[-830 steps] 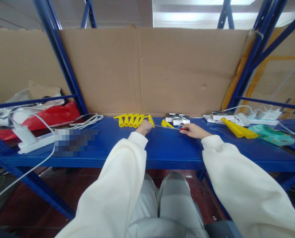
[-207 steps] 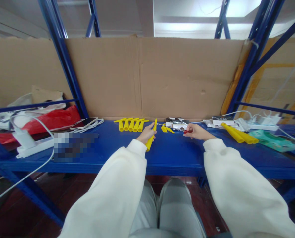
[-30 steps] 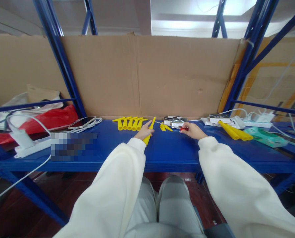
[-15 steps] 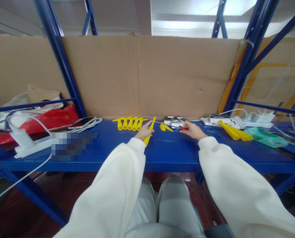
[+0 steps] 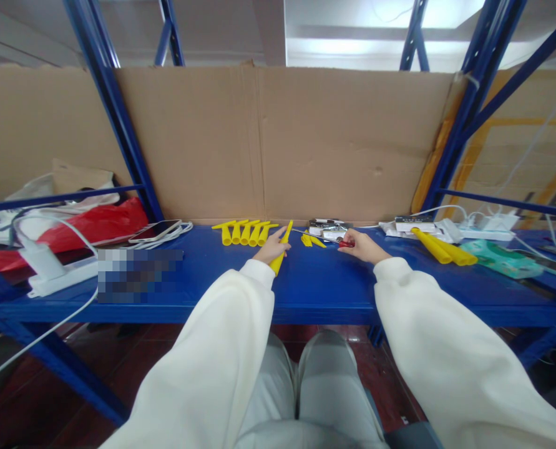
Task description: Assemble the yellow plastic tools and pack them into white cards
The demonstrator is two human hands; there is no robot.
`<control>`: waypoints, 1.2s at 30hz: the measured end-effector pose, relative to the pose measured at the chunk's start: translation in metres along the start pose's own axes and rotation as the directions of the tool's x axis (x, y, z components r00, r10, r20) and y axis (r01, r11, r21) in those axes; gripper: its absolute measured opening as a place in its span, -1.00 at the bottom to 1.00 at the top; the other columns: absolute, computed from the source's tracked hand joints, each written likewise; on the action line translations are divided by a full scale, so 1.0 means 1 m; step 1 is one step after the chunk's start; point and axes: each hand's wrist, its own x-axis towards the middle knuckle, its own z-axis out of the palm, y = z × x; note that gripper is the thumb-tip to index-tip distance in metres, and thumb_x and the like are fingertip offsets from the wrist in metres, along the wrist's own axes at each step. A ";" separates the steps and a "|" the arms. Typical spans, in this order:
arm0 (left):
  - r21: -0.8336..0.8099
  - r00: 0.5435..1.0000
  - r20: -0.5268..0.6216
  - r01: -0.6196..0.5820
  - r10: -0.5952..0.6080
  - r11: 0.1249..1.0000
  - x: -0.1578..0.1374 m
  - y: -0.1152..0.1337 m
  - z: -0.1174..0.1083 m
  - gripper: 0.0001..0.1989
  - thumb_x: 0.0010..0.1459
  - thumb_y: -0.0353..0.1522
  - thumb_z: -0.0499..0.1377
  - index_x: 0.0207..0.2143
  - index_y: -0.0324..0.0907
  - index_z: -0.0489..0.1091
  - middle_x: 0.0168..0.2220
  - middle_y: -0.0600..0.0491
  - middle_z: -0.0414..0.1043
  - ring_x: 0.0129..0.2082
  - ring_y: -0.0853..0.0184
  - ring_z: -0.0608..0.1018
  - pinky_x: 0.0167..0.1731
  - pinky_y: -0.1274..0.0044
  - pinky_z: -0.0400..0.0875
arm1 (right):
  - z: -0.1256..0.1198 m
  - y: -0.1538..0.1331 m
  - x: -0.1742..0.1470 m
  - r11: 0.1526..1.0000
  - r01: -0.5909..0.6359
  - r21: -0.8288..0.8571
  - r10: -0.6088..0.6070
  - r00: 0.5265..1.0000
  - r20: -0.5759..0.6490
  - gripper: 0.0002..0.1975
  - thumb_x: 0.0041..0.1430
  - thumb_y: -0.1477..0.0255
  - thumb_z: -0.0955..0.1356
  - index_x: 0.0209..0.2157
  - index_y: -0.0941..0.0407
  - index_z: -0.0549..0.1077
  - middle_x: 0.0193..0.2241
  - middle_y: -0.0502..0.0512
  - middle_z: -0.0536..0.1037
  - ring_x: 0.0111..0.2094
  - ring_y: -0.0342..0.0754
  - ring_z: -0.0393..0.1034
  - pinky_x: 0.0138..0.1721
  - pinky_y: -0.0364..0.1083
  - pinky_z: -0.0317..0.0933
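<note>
My left hand (image 5: 269, 247) is closed around a yellow tapered tube (image 5: 277, 264), its narrow end pointing up and away from me. In my right hand (image 5: 360, 245) is a screwdriver (image 5: 346, 244) with a red handle. Its thin metal shaft points left, and the tip reaches close to the upper part of the tube; whether they touch I cannot tell. Small yellow pieces (image 5: 313, 240) lie on the blue table between my hands. Left of my left hand, several yellow tapered tubes (image 5: 246, 234) stand in a row, each with a thin yellow part at its top.
Two yellow cones (image 5: 439, 248) lie to the right beside a green packet (image 5: 500, 259). Small boxes (image 5: 327, 229) sit against the cardboard wall (image 5: 306, 137). A phone (image 5: 156, 231), white cables, a power strip (image 5: 65, 277) and a red bag (image 5: 95, 227) are at left. Blue posts (image 5: 123, 118) rise on both sides.
The red screwdriver handle has turned slightly within my right fingers. My left hand and the yellow tube stay in place.
</note>
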 end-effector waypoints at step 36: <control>-0.031 1.000 0.021 -0.018 0.019 0.999 0.003 -0.003 0.000 -0.16 0.01 -0.63 0.21 0.37 -0.29 0.14 -0.54 0.19 0.33 -0.67 0.51 0.35 -0.57 0.65 0.33 | -0.001 -0.004 0.000 1.000 -0.005 -0.016 0.007 0.993 0.122 -0.81 0.09 0.28 0.38 -0.47 0.07 0.35 -0.52 0.04 0.52 -0.43 -0.02 0.41 -0.33 -0.06 0.28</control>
